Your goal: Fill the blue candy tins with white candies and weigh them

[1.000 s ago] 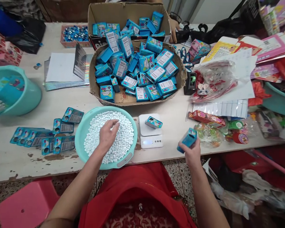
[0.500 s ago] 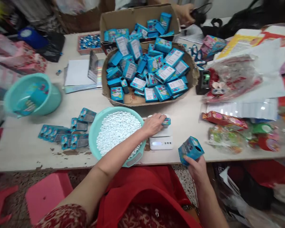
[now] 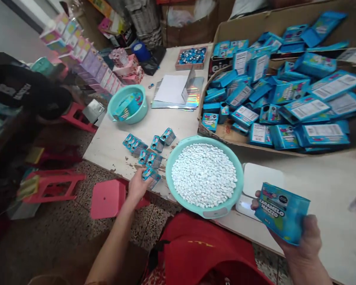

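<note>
My left hand [image 3: 137, 184] grips a small blue candy box [image 3: 151, 176] at the table's front edge, beside several other small blue boxes [image 3: 135, 145] standing in a loose group. Closed around a larger blue box [image 3: 281, 211] lettered "Caramelo Macizo", my right hand [image 3: 307, 241] is in front of the white scale [image 3: 264, 178] and partly covers it. Between my hands, a turquoise basin [image 3: 169, 174] is full of small white candies [image 3: 206, 174].
Two cardboard cartons [image 3: 206, 122] heaped with blue boxes stand at the back right. Farther left are a small turquoise bucket [image 3: 141, 113] holding blue packs, papers [image 3: 170, 90] and a tray of blue wrapped pieces [image 3: 192, 56]. A pink stool [image 3: 108, 198] stands below the table's edge.
My left hand has carried the small box from the scale to the group on the left. My right hand has lifted the larger box and turned its front upward. The view has swung left.
</note>
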A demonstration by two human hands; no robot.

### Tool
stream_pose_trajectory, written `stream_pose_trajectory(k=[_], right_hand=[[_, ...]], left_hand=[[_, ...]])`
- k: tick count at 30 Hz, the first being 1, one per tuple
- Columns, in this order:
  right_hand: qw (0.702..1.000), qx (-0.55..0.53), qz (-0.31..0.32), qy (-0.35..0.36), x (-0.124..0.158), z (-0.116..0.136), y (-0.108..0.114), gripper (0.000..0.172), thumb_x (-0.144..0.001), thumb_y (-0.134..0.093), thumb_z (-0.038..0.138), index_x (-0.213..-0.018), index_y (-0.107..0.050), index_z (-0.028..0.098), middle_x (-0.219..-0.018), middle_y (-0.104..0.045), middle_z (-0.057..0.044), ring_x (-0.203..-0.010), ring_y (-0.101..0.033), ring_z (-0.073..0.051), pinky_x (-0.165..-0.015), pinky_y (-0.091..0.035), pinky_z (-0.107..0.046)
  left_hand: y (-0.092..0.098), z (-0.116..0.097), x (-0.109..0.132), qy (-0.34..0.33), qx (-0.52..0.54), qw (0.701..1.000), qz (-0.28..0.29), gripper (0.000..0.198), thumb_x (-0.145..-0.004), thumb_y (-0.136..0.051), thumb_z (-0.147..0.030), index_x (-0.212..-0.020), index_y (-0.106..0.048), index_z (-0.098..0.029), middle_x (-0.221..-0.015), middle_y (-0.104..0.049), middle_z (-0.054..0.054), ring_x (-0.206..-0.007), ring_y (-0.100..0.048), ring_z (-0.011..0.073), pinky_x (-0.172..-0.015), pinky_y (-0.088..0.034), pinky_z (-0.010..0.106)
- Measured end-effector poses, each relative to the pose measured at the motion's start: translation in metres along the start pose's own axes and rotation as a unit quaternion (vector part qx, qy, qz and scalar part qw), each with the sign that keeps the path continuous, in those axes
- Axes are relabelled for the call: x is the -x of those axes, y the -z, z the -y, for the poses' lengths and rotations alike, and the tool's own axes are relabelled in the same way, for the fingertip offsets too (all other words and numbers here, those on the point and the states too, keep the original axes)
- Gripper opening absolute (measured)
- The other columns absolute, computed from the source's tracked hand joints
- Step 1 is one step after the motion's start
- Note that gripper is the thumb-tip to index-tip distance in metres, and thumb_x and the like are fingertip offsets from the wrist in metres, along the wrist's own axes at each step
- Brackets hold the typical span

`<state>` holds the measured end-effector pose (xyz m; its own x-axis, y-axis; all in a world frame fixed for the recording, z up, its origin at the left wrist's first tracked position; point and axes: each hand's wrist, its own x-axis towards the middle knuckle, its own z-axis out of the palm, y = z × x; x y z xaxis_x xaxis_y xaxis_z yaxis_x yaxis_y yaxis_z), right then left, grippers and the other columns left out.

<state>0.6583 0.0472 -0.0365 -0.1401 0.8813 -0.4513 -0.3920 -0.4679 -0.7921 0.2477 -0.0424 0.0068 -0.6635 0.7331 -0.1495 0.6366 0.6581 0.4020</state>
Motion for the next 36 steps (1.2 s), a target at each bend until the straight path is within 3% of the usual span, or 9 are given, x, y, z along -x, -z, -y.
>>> stream_pose_trajectory(k=[4,8,12,17,22,24,27,31,36], right_hand=[[1.0,0.006,0.023,0.016,-0.008,0.002,-0.026,0.071,-0.06,-0.063,0.066,-0.122,-0.059,0.032,-0.115,-0.064,-0.012,-0.096,-0.063,-0.038,-0.091,-0.041,-0.064],[0.998,0.021,0.065,-0.013,-0.012,-0.003,-0.034,0.073,-0.047,-0.078,0.064,-0.11,-0.065,0.032,-0.108,-0.065,-0.01,-0.084,-0.064,-0.03,-0.077,-0.051,-0.053],[0.993,0.041,0.107,-0.004,-0.015,-0.011,-0.04,0.087,-0.041,-0.079,0.068,-0.118,-0.057,0.035,-0.101,-0.063,-0.005,-0.077,-0.062,-0.024,-0.071,-0.053,-0.044],[0.987,0.101,0.122,0.034,-0.02,-0.017,-0.053,0.1,-0.045,-0.08,0.063,-0.133,-0.04,0.035,-0.109,-0.058,-0.004,-0.082,-0.062,-0.022,-0.076,-0.053,-0.042],[0.965,0.219,0.106,0.098,-0.02,-0.012,-0.063,0.097,-0.046,-0.086,0.043,-0.13,-0.038,0.029,-0.126,-0.053,-0.009,-0.112,-0.055,-0.029,-0.091,-0.049,-0.044],[0.963,0.222,0.104,0.11,-0.018,-0.01,-0.062,0.094,-0.049,-0.085,0.04,-0.129,-0.038,0.028,-0.128,-0.052,-0.009,-0.116,-0.053,-0.029,-0.094,-0.048,-0.044],[0.977,0.162,0.111,0.081,-0.016,-0.009,-0.054,0.087,-0.05,-0.084,0.043,-0.124,-0.042,0.029,-0.118,-0.058,-0.006,-0.104,-0.06,-0.027,-0.087,-0.052,-0.043],[0.991,0.085,0.072,0.077,-0.019,-0.009,-0.042,0.079,-0.041,-0.087,0.041,-0.109,-0.049,0.028,-0.106,-0.064,-0.003,-0.087,-0.064,-0.024,-0.074,-0.055,-0.039],[0.993,0.1,-0.025,0.058,-0.024,-0.006,-0.039,0.063,-0.05,-0.084,0.041,-0.103,-0.054,0.024,-0.083,-0.067,-0.001,-0.071,-0.064,-0.02,-0.066,-0.055,-0.036]], left_hand=[[-0.058,0.018,-0.02,-0.009,0.007,0.99,-0.139,0.036,-0.076,-0.064,-0.033,-0.107,-0.052,-0.019,-0.118,-0.054,0.016,-0.117,-0.05,0.0319,-0.099,-0.039,0.045],[-0.082,0.017,-0.037,-0.021,0.018,0.974,-0.226,0.038,-0.078,-0.065,-0.035,-0.108,-0.05,-0.017,-0.146,-0.024,0.022,-0.138,-0.026,0.0329,-0.11,-0.028,0.046],[-0.082,0.024,-0.057,-0.088,0.055,0.977,-0.188,0.038,-0.079,-0.062,-0.03,-0.112,-0.045,-0.018,-0.147,-0.028,0.023,-0.139,-0.028,0.028,-0.111,-0.028,0.045],[-0.072,0.03,-0.077,-0.115,0.065,0.971,-0.198,0.044,-0.082,-0.059,-0.035,-0.118,-0.045,-0.014,-0.144,-0.033,0.024,-0.137,-0.029,0.0322,-0.111,-0.024,0.05],[-0.061,-0.002,-0.053,-0.137,0.04,0.957,-0.253,0.056,-0.081,-0.059,-0.051,-0.122,-0.048,-0.014,-0.145,-0.032,0.022,-0.137,-0.024,0.0374,-0.111,-0.018,0.055],[-0.069,-0.028,-0.034,-0.193,0.065,0.953,-0.224,0.05,-0.085,-0.053,-0.048,-0.122,-0.048,-0.015,-0.135,-0.044,0.021,-0.132,-0.035,0.0328,-0.11,-0.024,0.051],[-0.098,-0.07,-0.012,-0.259,0.09,0.96,-0.054,0.042,-0.09,-0.044,-0.042,-0.121,-0.051,-0.015,-0.124,-0.055,0.018,-0.123,-0.046,0.0289,-0.106,-0.032,0.046],[-0.136,-0.113,-0.01,-0.149,0.056,0.987,0.032,0.047,-0.088,-0.047,-0.045,-0.121,-0.052,-0.012,-0.126,-0.052,0.022,-0.124,-0.043,0.0351,-0.104,-0.031,0.052],[-0.152,-0.144,-0.021,-0.01,0.169,0.981,0.09,0.053,-0.078,-0.056,-0.058,-0.112,-0.057,-0.016,-0.125,-0.053,0.021,-0.124,-0.045,0.0383,-0.102,-0.033,0.051]])
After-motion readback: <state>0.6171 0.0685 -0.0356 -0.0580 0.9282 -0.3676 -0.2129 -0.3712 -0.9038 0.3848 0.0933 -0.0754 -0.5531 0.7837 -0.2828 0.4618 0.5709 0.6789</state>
